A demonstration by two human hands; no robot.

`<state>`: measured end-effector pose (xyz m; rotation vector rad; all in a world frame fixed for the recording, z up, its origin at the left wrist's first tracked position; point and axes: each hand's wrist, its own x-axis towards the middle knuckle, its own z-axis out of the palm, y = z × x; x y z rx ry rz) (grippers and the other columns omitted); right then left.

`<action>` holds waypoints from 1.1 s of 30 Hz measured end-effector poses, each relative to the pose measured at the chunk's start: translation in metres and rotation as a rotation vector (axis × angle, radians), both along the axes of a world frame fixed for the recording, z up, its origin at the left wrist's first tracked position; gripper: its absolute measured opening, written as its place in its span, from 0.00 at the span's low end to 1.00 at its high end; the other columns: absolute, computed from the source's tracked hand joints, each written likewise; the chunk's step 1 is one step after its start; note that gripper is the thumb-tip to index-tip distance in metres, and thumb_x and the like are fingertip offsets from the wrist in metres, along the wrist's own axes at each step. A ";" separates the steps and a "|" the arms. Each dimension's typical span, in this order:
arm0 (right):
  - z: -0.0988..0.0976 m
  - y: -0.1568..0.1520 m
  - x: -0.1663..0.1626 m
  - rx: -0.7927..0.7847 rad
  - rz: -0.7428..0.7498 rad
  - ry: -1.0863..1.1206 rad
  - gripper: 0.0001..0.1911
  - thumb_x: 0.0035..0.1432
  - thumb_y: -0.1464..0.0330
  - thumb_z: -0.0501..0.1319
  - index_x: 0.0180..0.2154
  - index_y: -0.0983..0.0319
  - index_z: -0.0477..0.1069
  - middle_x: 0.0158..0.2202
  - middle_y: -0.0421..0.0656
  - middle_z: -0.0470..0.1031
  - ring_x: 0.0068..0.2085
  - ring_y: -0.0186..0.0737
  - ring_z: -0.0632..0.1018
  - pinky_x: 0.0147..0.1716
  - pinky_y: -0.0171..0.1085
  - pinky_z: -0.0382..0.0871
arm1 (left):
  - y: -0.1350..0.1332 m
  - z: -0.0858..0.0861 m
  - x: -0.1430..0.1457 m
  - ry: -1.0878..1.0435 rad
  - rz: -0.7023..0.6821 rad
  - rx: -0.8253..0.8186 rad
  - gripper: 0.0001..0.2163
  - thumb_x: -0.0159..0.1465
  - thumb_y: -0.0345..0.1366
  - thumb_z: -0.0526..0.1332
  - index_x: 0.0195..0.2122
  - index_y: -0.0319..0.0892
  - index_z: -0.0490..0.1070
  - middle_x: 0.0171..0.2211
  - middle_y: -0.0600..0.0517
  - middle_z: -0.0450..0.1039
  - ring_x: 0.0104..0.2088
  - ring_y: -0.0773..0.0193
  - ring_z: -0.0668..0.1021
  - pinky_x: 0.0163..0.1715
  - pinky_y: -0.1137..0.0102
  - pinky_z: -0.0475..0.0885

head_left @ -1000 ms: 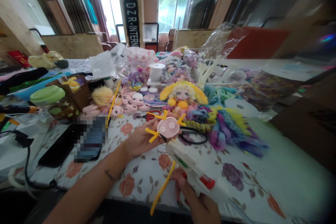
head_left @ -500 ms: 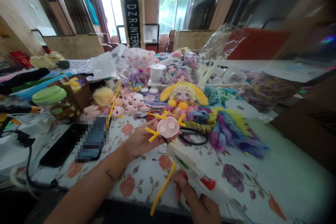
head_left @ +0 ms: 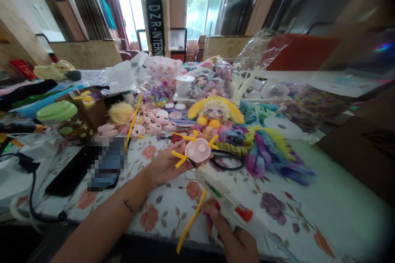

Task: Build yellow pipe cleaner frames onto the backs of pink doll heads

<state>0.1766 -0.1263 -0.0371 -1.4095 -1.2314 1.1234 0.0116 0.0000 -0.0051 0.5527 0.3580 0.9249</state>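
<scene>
My left hand (head_left: pixel 163 166) is closed on a pink doll head piece (head_left: pixel 198 150) with short yellow pipe-cleaner bits sticking out of its edge, held just above the floral tablecloth. My right hand (head_left: pixel 230 236) grips a white hot glue gun (head_left: pixel 226 201) with a red trigger, its nozzle touching the lower left edge of the pink piece. A long yellow pipe cleaner (head_left: pixel 191 220) hangs beside the right hand's fingers over the table's near edge.
Black-handled scissors (head_left: pixel 226 160) lie behind the pink piece. A finished yellow-haired doll (head_left: pixel 214 113), several pink doll heads (head_left: pixel 154 119), colourful yarn (head_left: pixel 268 150), thread spools (head_left: pixel 183 86), plastic bags and a green-lidded container (head_left: pixel 55 111) crowd the table. A phone (head_left: pixel 106 164) and cables lie at the left.
</scene>
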 end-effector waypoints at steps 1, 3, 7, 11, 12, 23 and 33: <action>0.000 0.000 0.000 -0.002 0.006 -0.004 0.21 0.52 0.52 0.59 0.19 0.61 0.65 0.18 0.39 0.65 0.23 0.36 0.69 0.26 0.33 0.66 | 0.000 0.001 0.000 0.001 -0.005 0.005 0.19 0.60 0.30 0.59 0.54 0.43 0.63 0.39 0.46 0.73 0.35 0.61 0.77 0.34 0.69 0.70; 0.001 0.000 0.001 0.002 0.004 -0.013 0.22 0.53 0.52 0.59 0.19 0.61 0.65 0.18 0.38 0.64 0.23 0.35 0.69 0.27 0.33 0.65 | -0.001 0.002 0.000 0.000 -0.018 0.030 0.19 0.61 0.30 0.58 0.54 0.43 0.63 0.41 0.45 0.73 0.38 0.59 0.78 0.35 0.68 0.70; 0.005 -0.001 0.000 0.018 -0.002 -0.027 0.22 0.53 0.51 0.59 0.19 0.61 0.65 0.18 0.38 0.63 0.23 0.34 0.68 0.24 0.32 0.64 | -0.002 0.007 0.000 -0.007 -0.044 0.065 0.19 0.62 0.31 0.57 0.55 0.41 0.61 0.45 0.43 0.72 0.42 0.55 0.77 0.39 0.64 0.70; 0.011 -0.001 -0.002 -0.002 -0.026 -0.026 0.23 0.51 0.50 0.59 0.17 0.61 0.63 0.17 0.38 0.62 0.22 0.35 0.67 0.23 0.32 0.64 | -0.001 0.008 0.000 -0.036 -0.060 0.077 0.18 0.63 0.32 0.56 0.55 0.41 0.62 0.45 0.42 0.72 0.42 0.54 0.77 0.36 0.67 0.69; 0.013 -0.002 -0.003 -0.009 -0.041 -0.022 0.24 0.51 0.49 0.59 0.17 0.61 0.63 0.17 0.38 0.61 0.22 0.35 0.67 0.23 0.32 0.63 | -0.001 0.008 0.000 -0.041 -0.061 0.079 0.18 0.63 0.32 0.56 0.55 0.41 0.62 0.46 0.42 0.71 0.42 0.54 0.77 0.35 0.67 0.69; 0.020 -0.004 -0.009 -0.079 -0.174 -0.040 0.25 0.45 0.47 0.61 0.15 0.60 0.63 0.15 0.38 0.62 0.20 0.33 0.64 0.25 0.32 0.66 | -0.002 0.006 0.000 0.001 -0.058 0.087 0.19 0.63 0.32 0.56 0.56 0.40 0.61 0.45 0.41 0.72 0.42 0.55 0.77 0.38 0.66 0.70; 0.021 -0.003 -0.008 -0.043 -0.140 -0.007 0.24 0.47 0.48 0.61 0.17 0.61 0.66 0.15 0.37 0.60 0.20 0.33 0.63 0.23 0.32 0.63 | 0.000 0.010 0.000 -0.038 -0.078 0.113 0.18 0.64 0.32 0.54 0.56 0.40 0.62 0.48 0.41 0.71 0.47 0.51 0.76 0.50 0.55 0.65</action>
